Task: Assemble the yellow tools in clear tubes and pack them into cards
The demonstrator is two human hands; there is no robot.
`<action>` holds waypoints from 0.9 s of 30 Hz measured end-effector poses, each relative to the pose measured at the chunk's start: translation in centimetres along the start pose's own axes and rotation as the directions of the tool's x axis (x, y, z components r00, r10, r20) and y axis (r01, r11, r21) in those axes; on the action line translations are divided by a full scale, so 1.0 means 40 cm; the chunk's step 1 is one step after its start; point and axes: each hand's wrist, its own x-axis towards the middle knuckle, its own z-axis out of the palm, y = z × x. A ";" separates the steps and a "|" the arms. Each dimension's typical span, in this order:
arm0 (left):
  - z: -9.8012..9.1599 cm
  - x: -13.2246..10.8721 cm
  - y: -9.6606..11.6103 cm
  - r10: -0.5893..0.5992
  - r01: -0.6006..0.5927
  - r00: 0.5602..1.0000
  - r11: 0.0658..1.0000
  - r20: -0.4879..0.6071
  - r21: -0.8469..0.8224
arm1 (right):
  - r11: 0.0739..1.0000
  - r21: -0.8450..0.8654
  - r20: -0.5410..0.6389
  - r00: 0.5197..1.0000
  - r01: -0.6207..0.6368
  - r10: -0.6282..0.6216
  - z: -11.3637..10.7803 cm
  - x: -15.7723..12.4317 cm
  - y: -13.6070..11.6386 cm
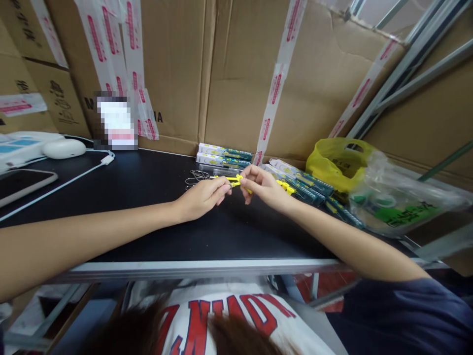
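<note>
My left hand [204, 198] is closed in a pinch, with thumb and fingertips on a thin yellow piece [235, 178] joined to wire. My right hand [266, 188] pinches the other end of that yellow piece, so it spans the short gap between both hands. Bent metal wire loops [198, 176] lie on the black tabletop just beyond my left hand. Several small yellow pieces [287, 187] show past my right hand. Where the wire meets the yellow piece is partly hidden by my fingers.
Slim printed boxes [223, 157] lie at the back, with more slim boxes [305, 178] to the right. Beyond them are a yellow plastic bag [334, 165] and a clear bag [402, 209]. At left are a phone [25, 183], white cable [59, 183] and power strip [22, 145]. Cardboard [173, 74] walls the back.
</note>
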 end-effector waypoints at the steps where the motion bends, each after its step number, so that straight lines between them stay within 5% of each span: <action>1: -0.001 0.000 -0.001 -0.005 0.005 1.000 1.000 -0.019 -0.009 | 0.999 -0.033 -0.018 1.000 0.018 -0.018 0.007 0.007 -0.002; 9: 0.000 0.001 -0.010 -0.068 0.060 0.995 0.993 -0.075 -0.102 | 0.803 -0.564 -0.149 0.933 0.193 -0.328 0.044 -0.013 0.051; 27: 0.001 -0.002 -0.007 -0.073 0.072 0.996 0.997 -0.052 -0.035 | 0.720 -0.675 -0.189 0.904 0.165 -0.384 0.055 -0.022 0.046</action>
